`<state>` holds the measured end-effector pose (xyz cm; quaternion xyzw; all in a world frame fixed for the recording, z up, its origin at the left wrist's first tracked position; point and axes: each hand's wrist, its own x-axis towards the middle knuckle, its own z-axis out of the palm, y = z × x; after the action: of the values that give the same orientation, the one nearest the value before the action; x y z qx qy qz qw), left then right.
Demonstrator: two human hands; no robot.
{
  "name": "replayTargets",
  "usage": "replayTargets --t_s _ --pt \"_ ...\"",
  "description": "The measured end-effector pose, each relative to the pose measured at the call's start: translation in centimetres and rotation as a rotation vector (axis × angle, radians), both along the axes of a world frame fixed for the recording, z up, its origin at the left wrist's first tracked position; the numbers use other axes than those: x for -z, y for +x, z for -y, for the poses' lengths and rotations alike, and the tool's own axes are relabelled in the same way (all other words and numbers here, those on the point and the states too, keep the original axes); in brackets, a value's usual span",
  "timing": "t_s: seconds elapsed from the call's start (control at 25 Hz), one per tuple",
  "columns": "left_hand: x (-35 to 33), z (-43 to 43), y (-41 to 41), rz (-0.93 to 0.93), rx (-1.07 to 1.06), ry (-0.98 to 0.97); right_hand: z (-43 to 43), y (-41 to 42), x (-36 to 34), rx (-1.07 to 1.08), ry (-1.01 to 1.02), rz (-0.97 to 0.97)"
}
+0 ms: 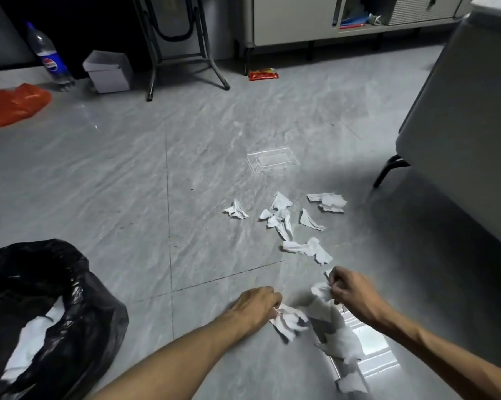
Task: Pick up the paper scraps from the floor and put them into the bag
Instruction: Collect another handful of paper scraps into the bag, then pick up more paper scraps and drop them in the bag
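Observation:
Several white paper scraps lie scattered on the grey tile floor right of centre. My left hand is closed on a crumpled scrap low on the floor. My right hand pinches the top of a long torn paper piece that trails down toward the bottom edge. A black plastic bag stands open at the lower left, with white paper visible inside it.
A clear plastic tray lies beyond the scraps. Far left are an orange bag, a cola bottle and a white box. A red wrapper lies by the cabinet. A grey seat stands at right.

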<state>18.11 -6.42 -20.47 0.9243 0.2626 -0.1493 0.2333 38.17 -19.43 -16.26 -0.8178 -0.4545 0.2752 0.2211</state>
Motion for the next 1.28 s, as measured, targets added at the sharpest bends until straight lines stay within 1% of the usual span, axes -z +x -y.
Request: replayTargets --t_s 0.08,0.2,0.24,0.36,0.48,0.56,0.72,0.8,0.88,1.0,1.08,1.2,1.28 --pt "-0.7 -0.5 -0.3 0.053 -0.065 0.011 0.1 -0.3 1.1 0.005 -0.044 0.036" --pt "-3.5 -2.5 -0.7 0.11 -0.18 -0.006 0.9 -1.9 3.7 -0.135 -0.145 0.07" --pt "-4.5 -3.3 -0.9 0.124 -0.207 -0.021 1.0 -2.6 4.5 -0.17 -0.151 0.113" --pt "-7.6 -5.1 -1.8 0.183 -0.22 -0.113 0.6 -4.1 5.4 -0.174 -0.061 0.273" --pt "-10.9 -5.8 -3.2 0.23 -0.187 -0.125 -0.6 -4.9 4.7 -0.268 -0.081 0.3" --pt "-13.3 -6.2 -4.8 0.29 -0.211 -0.109 -2.0 -6.2 3.7 -0.271 -0.042 0.213" --pt "-18.6 -7.7 -10.3 0.425 -0.407 -0.088 -8.2 -12.3 -0.7 -0.253 0.142 -0.127" --pt "-20.8 -8.9 -14.2 0.473 -0.585 -0.043 -12.2 -16.2 -3.9 -0.259 0.195 -0.297" --pt "-22.6 -10.4 -19.2 0.489 -0.788 0.066 -15.9 -20.2 -7.2 -0.274 0.221 -0.439" --pt "-23.6 -11.9 -27.1 0.431 -1.044 0.165 -20.2 -26.1 -12.2 -0.362 0.283 -0.56" --pt "-23.0 -12.1 -31.2 0.349 -1.159 0.196 -22.0 -29.8 -14.7 -0.428 0.326 -0.601" --pt "-21.2 -11.2 -35.3 0.164 -1.204 0.145 -23.4 -34.5 -16.5 -0.52 0.345 -0.611" --pt "-20.3 -10.5 -36.8 0.089 -1.193 0.1 -23.6 -36.6 -16.5 -0.594 0.3 -0.611"
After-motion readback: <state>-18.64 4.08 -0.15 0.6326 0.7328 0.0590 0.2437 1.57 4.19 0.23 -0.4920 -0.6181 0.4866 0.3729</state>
